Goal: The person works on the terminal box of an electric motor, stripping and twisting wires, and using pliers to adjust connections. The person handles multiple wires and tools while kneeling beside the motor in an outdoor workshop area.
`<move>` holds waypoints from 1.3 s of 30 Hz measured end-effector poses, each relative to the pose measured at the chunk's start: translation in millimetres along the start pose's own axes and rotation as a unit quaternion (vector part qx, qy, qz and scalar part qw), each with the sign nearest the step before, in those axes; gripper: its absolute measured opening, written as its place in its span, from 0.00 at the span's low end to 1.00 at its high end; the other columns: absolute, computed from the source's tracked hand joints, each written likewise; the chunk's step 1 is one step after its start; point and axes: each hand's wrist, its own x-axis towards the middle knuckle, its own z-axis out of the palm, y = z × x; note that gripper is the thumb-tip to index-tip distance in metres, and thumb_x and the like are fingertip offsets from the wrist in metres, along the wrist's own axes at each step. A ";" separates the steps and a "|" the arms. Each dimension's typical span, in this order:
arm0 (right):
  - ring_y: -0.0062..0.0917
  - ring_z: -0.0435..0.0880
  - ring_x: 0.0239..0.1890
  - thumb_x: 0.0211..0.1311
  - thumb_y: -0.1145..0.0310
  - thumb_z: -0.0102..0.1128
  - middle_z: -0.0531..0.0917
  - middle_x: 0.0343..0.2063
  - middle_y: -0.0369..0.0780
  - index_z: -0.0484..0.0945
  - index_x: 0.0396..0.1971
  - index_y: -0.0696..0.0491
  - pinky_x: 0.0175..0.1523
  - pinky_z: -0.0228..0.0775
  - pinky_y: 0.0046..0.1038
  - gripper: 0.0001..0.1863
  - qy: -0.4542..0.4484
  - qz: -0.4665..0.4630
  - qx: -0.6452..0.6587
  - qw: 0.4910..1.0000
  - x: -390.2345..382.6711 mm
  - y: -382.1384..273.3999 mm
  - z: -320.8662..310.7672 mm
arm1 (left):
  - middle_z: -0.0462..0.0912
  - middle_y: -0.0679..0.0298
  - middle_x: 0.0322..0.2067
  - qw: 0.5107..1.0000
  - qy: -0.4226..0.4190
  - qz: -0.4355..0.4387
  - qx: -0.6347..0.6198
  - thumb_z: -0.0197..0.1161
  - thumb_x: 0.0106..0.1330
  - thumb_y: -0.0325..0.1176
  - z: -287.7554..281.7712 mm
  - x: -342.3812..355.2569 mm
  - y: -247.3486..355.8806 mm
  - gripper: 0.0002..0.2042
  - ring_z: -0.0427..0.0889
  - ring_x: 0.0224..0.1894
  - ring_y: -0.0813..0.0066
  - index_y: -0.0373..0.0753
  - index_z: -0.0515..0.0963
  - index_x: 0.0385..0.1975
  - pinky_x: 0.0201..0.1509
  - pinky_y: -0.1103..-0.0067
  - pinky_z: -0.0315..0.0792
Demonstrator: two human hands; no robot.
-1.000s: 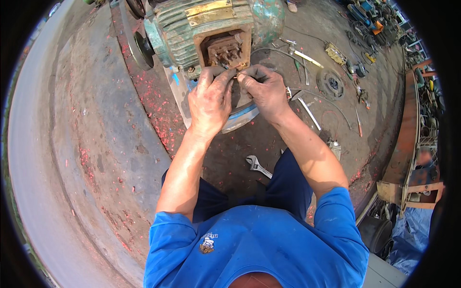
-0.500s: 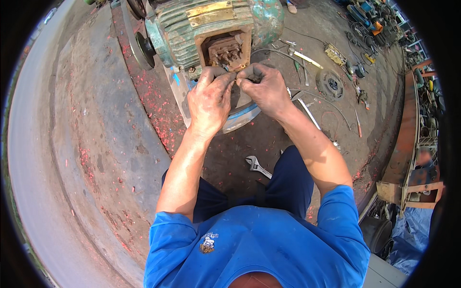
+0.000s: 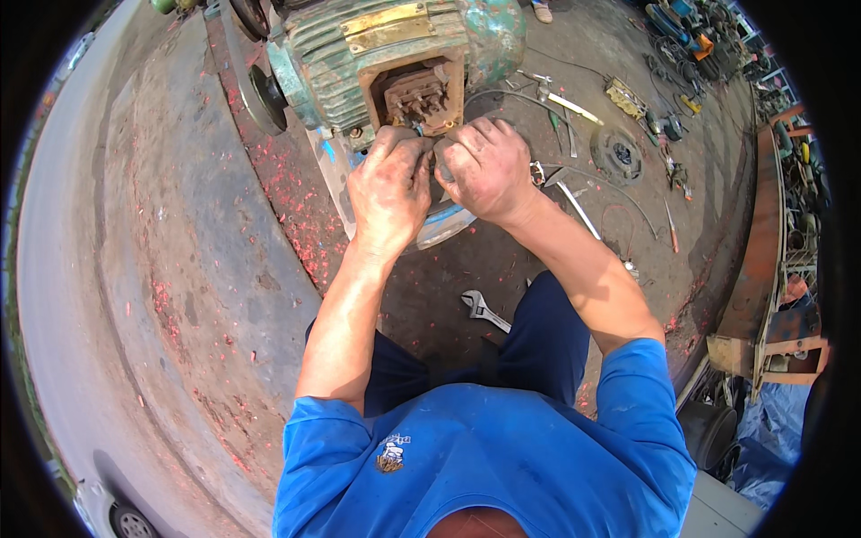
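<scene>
A worn green electric motor (image 3: 318,76) with cooling fins stands in front of me. Its square terminal box (image 3: 366,85) is uncovered, showing a rusty terminal block (image 3: 420,97) with several studs. Just below the box's near edge, my left hand (image 3: 392,184) is closed, fingertips curled inward. Beside it, my right hand (image 3: 487,169) is closed too, its back turned up and its fingers bent under. The two hands nearly touch. Whatever they pinch is hidden behind the fingers. A blue-and-white rounded edge (image 3: 446,224) shows beneath my hands.
An adjustable wrench (image 3: 485,310) lies on the ground by my knees. To the right are a white-handled tool (image 3: 576,109), a round metal part (image 3: 617,152), a screwdriver (image 3: 672,235) and cables. A pulley (image 3: 266,99) sits left of the motor. A car (image 3: 117,511) shows at lower left.
My right hand has rolled over, so its back now faces up and its fingertips are hidden. The left hand stays nearly in place. A car has come into view at lower left.
</scene>
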 end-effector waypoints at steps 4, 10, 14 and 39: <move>0.28 0.78 0.27 0.50 0.69 0.67 0.76 0.22 0.35 0.77 0.28 0.53 0.30 0.70 0.32 0.08 -0.020 0.255 0.175 0.951 -10.1 -10.7 5.6 | 0.78 0.62 0.33 1.000 0.006 0.000 0.000 0.66 0.56 0.23 2.5 -2.8 0.1 0.06 0.83 0.32 0.58 0.39 0.82 0.33 0.34 0.69 0.78; 0.17 0.73 0.23 0.61 0.67 0.61 0.76 0.21 0.32 0.78 0.29 0.53 0.26 0.62 0.22 0.06 -0.114 0.635 0.593 0.482 12.2 -15.0 -18.7 | 0.78 0.63 0.33 1.000 0.008 0.018 0.008 0.67 0.55 0.23 2.9 -5.0 -3.4 0.07 0.84 0.32 0.60 0.39 0.82 0.34 0.34 0.70 0.78; 0.17 0.73 0.23 0.60 0.69 0.61 0.75 0.21 0.31 0.78 0.28 0.53 0.26 0.62 0.22 0.04 -0.119 0.628 0.601 0.479 9.2 -10.0 -13.5 | 0.78 0.63 0.33 0.999 0.003 0.032 0.016 0.67 0.53 0.23 2.1 -4.8 -4.8 0.09 0.83 0.32 0.61 0.40 0.82 0.34 0.34 0.70 0.78; 0.16 0.76 0.25 0.60 0.69 0.63 0.80 0.24 0.35 0.80 0.33 0.60 0.32 0.68 0.20 0.08 -0.075 0.521 0.559 0.641 -4.5 -4.8 0.1 | 0.77 0.63 0.34 0.997 0.022 0.060 0.041 0.68 0.55 0.24 5.3 -6.5 -8.8 0.12 0.83 0.31 0.61 0.42 0.80 0.39 0.32 0.70 0.78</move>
